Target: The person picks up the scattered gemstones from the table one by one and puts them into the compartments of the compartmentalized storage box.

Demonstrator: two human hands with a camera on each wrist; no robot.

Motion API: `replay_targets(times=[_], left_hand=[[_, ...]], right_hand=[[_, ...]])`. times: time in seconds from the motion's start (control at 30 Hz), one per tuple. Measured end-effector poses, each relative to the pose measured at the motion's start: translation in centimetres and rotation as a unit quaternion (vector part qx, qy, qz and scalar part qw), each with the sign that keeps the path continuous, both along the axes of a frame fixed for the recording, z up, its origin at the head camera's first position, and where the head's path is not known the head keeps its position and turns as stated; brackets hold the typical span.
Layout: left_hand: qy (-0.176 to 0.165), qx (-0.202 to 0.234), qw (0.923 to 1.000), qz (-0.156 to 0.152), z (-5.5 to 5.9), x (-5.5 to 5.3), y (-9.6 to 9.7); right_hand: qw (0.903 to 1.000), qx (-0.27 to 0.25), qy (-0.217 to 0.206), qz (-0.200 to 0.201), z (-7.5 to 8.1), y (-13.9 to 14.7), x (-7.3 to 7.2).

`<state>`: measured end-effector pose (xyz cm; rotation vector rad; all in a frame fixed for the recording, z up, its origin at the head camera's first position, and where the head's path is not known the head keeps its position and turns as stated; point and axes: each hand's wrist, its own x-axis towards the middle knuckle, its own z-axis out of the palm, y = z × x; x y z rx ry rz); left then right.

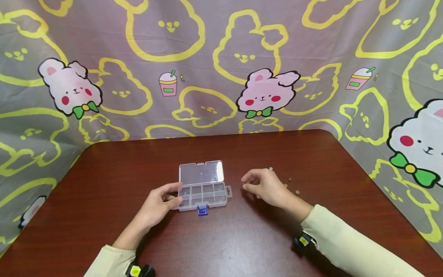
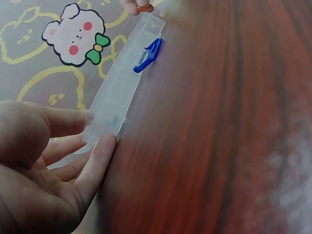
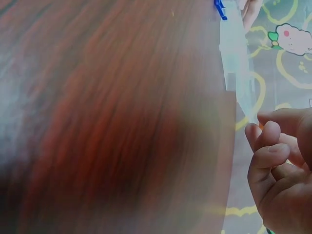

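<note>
A clear plastic compartment box (image 1: 202, 200) lies on the table with its lid (image 1: 201, 173) raised at the back and a blue latch (image 1: 202, 210) at the front. My left hand (image 1: 158, 204) grips the left end between thumb and fingers, as the left wrist view also shows. Beyond the box's right end, my right hand (image 1: 268, 187) pinches a small orange piece (image 2: 144, 8) between thumb and fingertip. Its exact kind is too small to tell. Something small and faint shows inside the left end of the box, but I cannot make it out.
Several small pale or brownish pieces, one of them a round piece (image 1: 297, 191), lie scattered beside and behind my right hand. The dark reddish wooden table (image 1: 214, 246) reaches back to a patterned cloth (image 1: 207, 69) hanging along its far side.
</note>
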<state>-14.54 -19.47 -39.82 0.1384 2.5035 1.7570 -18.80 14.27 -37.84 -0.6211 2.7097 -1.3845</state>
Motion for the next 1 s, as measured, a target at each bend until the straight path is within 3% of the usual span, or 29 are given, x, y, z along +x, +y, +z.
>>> replay_targets(times=[0.53, 1.0], left_hand=[[-0.003, -0.011, 0.9999, 0.002, 0.0, -0.2, 0.0], [-0.003, 0.006, 1.0000, 0.003, 0.0, -0.1, 0.1]], right_hand=[[0.9995, -0.008, 0.006, 0.031, 0.7, -2.0, 0.0], [0.9991, -0.013, 0.003, 0.041, 1.0, -3.9, 0.0]])
